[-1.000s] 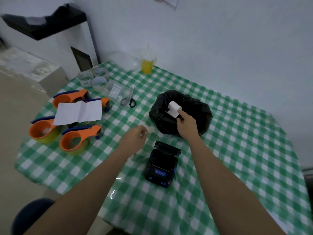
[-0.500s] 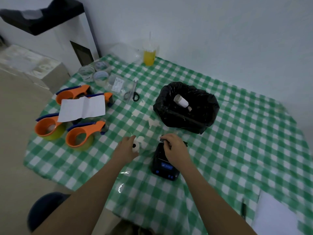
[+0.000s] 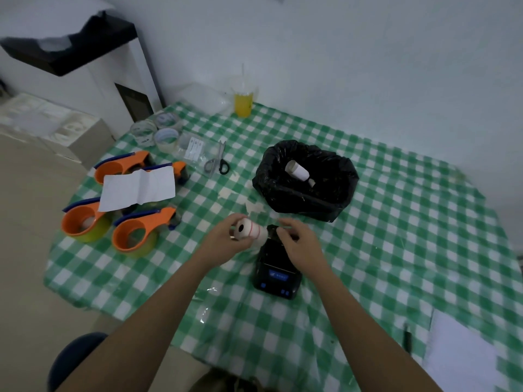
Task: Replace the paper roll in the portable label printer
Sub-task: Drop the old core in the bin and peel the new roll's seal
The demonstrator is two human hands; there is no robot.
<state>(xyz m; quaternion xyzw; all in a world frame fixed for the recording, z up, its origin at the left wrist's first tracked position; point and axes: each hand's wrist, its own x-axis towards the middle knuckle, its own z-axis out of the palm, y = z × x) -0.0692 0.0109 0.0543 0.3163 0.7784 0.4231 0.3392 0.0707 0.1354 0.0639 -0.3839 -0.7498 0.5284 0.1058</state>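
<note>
A small black label printer (image 3: 276, 275) lies on the green checked tablecloth, its lid end under my hands. My left hand (image 3: 226, 240) holds a white paper roll (image 3: 250, 232) with thin red lines, just left of the printer's far end. My right hand (image 3: 297, 241) hovers over the printer's top, fingers curled near the roll's free end; whether it pinches the paper I cannot tell. An old white roll core (image 3: 297, 171) lies inside the black-lined bin (image 3: 305, 202) behind the printer.
Several orange tape dispensers (image 3: 135, 233) and a white folded sheet (image 3: 138, 188) sit at the left. Scissors (image 3: 218, 164), clear tape rolls (image 3: 167, 137) and a yellow drink cup (image 3: 243, 101) stand further back. White paper (image 3: 461, 355) lies at the near right table edge.
My right hand left the old roll in the bin and came back over the printer. My left hand lifted the new roll up beside the printer.
</note>
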